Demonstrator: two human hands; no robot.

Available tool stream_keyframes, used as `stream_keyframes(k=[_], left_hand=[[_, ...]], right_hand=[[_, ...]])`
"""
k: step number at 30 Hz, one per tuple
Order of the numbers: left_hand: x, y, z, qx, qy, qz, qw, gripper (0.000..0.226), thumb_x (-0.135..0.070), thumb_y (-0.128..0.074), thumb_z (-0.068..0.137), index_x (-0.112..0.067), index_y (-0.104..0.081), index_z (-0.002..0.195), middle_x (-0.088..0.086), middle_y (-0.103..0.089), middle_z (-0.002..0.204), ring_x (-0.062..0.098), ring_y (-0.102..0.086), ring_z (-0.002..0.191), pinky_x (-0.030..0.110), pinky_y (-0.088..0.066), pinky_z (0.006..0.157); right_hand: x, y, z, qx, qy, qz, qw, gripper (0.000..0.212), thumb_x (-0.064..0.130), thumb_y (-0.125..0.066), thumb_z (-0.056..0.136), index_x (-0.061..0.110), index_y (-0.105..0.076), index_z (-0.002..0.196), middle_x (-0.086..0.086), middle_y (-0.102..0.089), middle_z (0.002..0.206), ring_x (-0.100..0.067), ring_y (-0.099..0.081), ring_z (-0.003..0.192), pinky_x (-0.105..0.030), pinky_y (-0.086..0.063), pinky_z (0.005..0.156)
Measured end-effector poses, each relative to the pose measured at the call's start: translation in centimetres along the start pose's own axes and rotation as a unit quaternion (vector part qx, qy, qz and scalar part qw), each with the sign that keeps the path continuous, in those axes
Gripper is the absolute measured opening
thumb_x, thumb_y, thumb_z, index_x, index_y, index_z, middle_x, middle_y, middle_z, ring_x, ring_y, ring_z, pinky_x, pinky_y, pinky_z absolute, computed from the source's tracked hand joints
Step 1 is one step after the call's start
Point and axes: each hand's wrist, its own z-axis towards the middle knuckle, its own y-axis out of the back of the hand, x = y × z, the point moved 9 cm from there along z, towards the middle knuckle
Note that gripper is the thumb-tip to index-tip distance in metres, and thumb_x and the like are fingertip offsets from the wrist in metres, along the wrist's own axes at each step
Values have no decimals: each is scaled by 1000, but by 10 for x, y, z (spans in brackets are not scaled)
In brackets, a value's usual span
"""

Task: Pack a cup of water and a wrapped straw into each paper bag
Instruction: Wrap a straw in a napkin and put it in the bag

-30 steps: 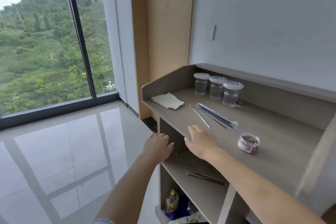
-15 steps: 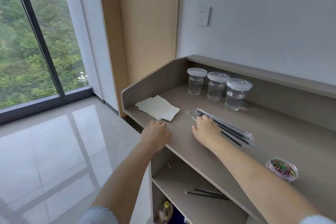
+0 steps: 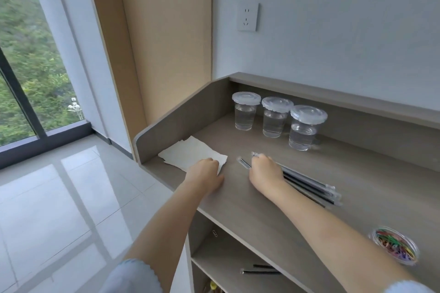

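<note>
Head view puts both my hands on the grey bench (image 3: 273, 207). My left hand (image 3: 204, 177) lies knuckles-up, fingers curled down onto the near corner of the flat white paper bags (image 3: 190, 156), which sit by the bench's left side wall; I cannot tell whether it has pinched a bag or only rests on it. My right hand (image 3: 265, 172) is bent over the near end of the wrapped straws (image 3: 309, 185), fingers narrow and touching the wrappers, though I cannot see a firm grip. One loose straw (image 3: 243, 163) pokes out just left of that hand. Three lidded cups of water (image 3: 276, 118) stand in a row near the back wall. A clear tub of coloured paper clips (image 3: 394, 246) sits beside my right forearm.
</note>
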Motion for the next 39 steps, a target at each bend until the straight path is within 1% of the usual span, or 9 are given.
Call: stream_keyframes(k=[5,11,17,20,27,30,33,36,39], left_hand=[[4,4,5,1,-2,-18,1000,30,-15,-33,98,2,-57,102,12,-58,113,30,-55,104,29,-38,74],[15,3,6,-12,0,-96,995,34,-14,-30,99,-10,-37,67,7,-49,85,26,-46,80,29,-33,66],[23,30,3,-86,-13,-205,975,40,-18,-29,103,-15,-30,64,3,-41,67,24,-40,68,30,-26,59],[27,40,-2,-108,-10,-293,950,33,-22,-31,103,-9,-43,75,4,-43,68,23,-40,68,31,-30,62],[12,63,-17,-82,-33,-547,832,30,-21,-41,97,-17,-33,68,2,-25,67,14,-24,63,26,-21,58],[5,66,-26,-28,-26,-677,735,15,-25,-47,98,-17,-49,85,5,-36,83,21,-33,78,32,-30,72],[-12,67,-34,38,-40,-756,652,24,-23,-44,101,-11,-58,86,7,-54,81,20,-52,75,29,-44,74],[-29,64,-45,108,-51,-790,601,25,-27,-40,102,-13,-60,98,4,-65,92,16,-63,82,27,-51,73],[-38,59,-50,144,-65,-799,580,29,-29,-37,102,-13,-62,99,3,-69,93,15,-65,84,29,-51,77]], right_hand=[[-3,4,-5,-5,-24,20,999,36,12,-43,96,8,-47,132,-9,-45,138,-30,-44,124,-34,-41,94],[-8,14,-15,-34,-58,55,996,24,17,-43,99,9,-53,119,-10,-56,120,-31,-53,111,-33,-42,80],[-13,34,-24,-90,-61,104,989,22,14,-43,99,9,-56,115,-10,-55,114,-33,-54,103,-35,-41,75],[-14,46,-30,-103,-69,120,985,23,17,-42,99,10,-60,113,-10,-55,110,-32,-54,100,-34,-41,75],[-19,106,-48,-141,-65,347,925,18,17,-61,91,9,-66,106,-2,-68,100,-14,-60,97,-22,-42,82],[-19,127,-65,-116,-54,524,842,3,14,-62,91,14,-63,93,3,-71,85,-6,-65,80,-19,-42,76],[-15,126,-76,-60,-48,624,778,7,13,-60,92,17,-63,87,7,-73,80,-5,-68,74,-25,-44,80],[-13,115,-84,-53,-66,615,784,8,13,-63,89,19,-64,83,4,-71,87,-10,-64,82,-28,-43,83],[-15,98,-91,-57,-99,612,782,8,13,-67,87,18,-61,84,3,-66,86,-13,-59,84,-32,-45,84]])
